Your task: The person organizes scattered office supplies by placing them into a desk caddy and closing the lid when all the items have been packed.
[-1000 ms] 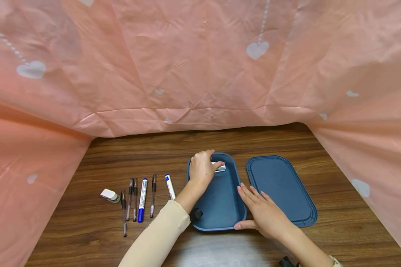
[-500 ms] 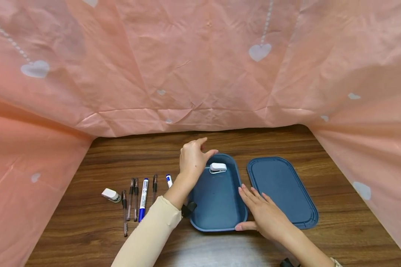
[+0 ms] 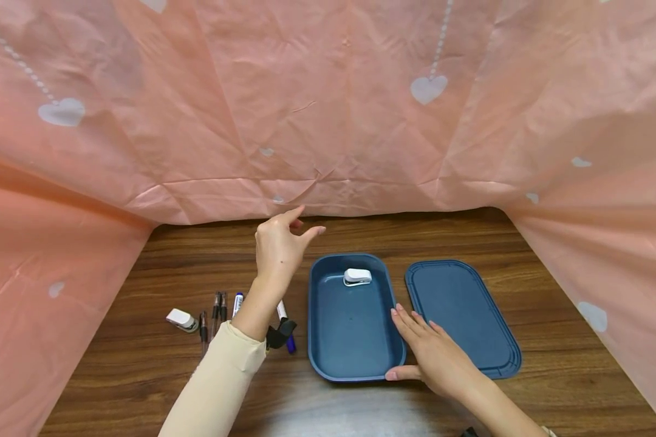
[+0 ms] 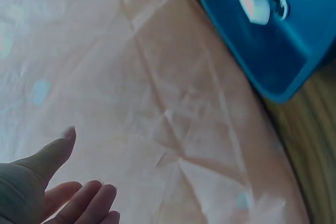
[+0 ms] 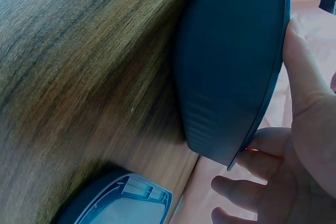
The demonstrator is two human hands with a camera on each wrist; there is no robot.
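Inside the blue box [image 3: 355, 340], near its far end, lies a white stapler [image 3: 358, 277]. My left hand [image 3: 279, 246] hovers left of the box with thumb and fingers apart and nothing between them; the left wrist view shows the same empty left hand [image 4: 68, 187]. With fingers fairly straight, my right hand [image 3: 434, 352] rests against the box's right side, its thumb at the near right corner. The right wrist view shows that hand's thumb and fingertips touching the box's rim.
A blue lid [image 3: 464, 315] lies right of the box. On the left are another white stapler [image 3: 182, 319], several black pens [image 3: 203, 331] and blue-and-white markers [image 3: 237, 303], partly hidden by my left arm. A pink curtain [image 3: 328, 121] encloses the table's back and sides.
My left hand has let go of the white stapler in the box, risen and moved left over the table. My right hand has stayed at the box's side.
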